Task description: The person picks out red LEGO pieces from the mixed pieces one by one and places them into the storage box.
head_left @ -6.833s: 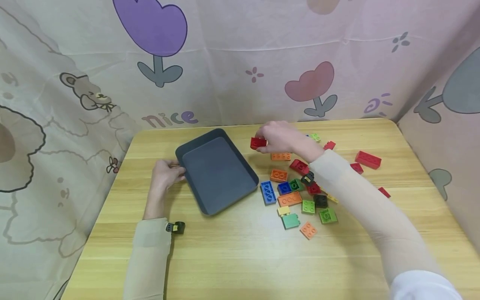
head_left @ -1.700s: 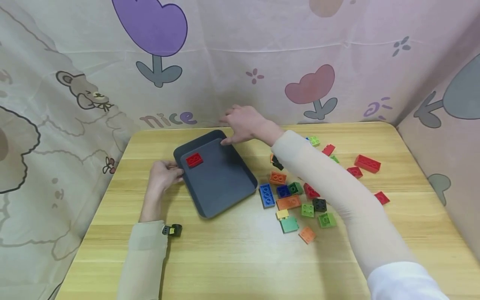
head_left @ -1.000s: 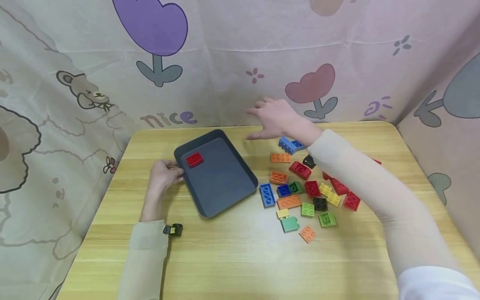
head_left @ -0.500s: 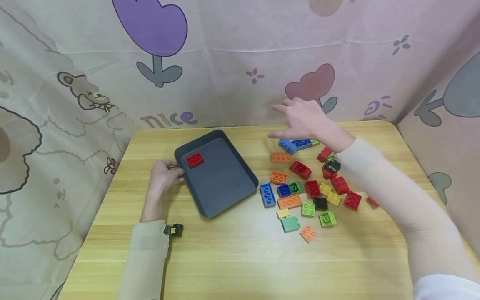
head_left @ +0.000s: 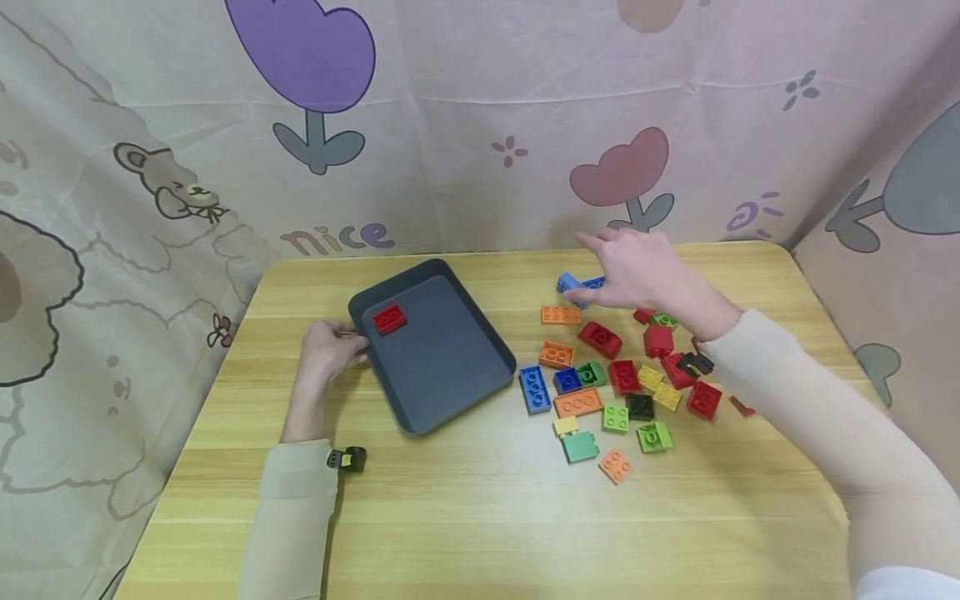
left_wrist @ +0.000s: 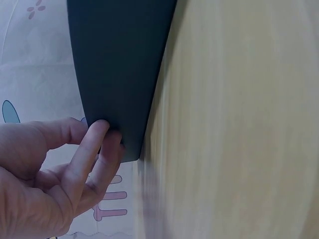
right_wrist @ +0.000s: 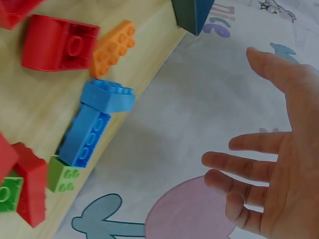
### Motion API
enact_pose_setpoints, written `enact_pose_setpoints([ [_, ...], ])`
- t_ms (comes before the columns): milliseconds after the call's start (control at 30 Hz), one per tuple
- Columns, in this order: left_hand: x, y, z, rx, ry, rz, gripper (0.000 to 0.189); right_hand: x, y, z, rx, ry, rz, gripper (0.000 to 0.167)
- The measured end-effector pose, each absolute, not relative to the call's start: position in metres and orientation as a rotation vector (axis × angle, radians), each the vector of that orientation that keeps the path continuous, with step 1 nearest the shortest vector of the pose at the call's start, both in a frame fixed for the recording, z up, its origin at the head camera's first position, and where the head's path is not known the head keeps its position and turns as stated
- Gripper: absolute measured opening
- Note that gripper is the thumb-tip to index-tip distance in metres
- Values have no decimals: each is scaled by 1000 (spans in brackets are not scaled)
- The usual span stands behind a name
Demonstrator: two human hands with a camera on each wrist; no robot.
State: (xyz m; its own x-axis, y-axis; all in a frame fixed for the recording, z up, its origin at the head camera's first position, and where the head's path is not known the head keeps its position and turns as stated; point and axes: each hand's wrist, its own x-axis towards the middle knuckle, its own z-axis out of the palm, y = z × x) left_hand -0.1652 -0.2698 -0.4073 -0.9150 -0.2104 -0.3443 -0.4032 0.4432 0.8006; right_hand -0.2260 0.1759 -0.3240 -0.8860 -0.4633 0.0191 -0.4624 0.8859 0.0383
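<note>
At nine o'clock on the gray tray [head_left: 442, 371], the left hand [head_left: 330, 347] pinches its edge. Inside, at ten, sits a red toy brick [head_left: 390, 319]. Farther, at two, the right hand [head_left: 641, 271] hangs, fingers spread, near a blue brick [head_left: 567, 284].

The word "nice" [head_left: 337, 239] reads in multicoloured lowercase letters on the patterned cloth backdrop [head_left: 450, 196].
</note>
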Motion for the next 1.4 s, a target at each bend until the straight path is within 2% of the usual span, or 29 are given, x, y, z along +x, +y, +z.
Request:
enact_pose_setpoints([
  [233, -165, -270, -408, -517, 2503, 1474, 49, -213, 187, -338, 743, -3021, -33, 96],
  [633, -165, -271, -408, -507, 2506, 1481, 49, -201, 199, -367, 712, -3095, 26, 67],
  [967, -164, -270, -408, -508, 2513, 1475, 49, -199, 204, -387, 698, -3231, 26, 73],
  [1400, -166, -271, -408, -534, 2505, 1464, 47, -195, 204, -401, 701, -3247, 94, 61],
])
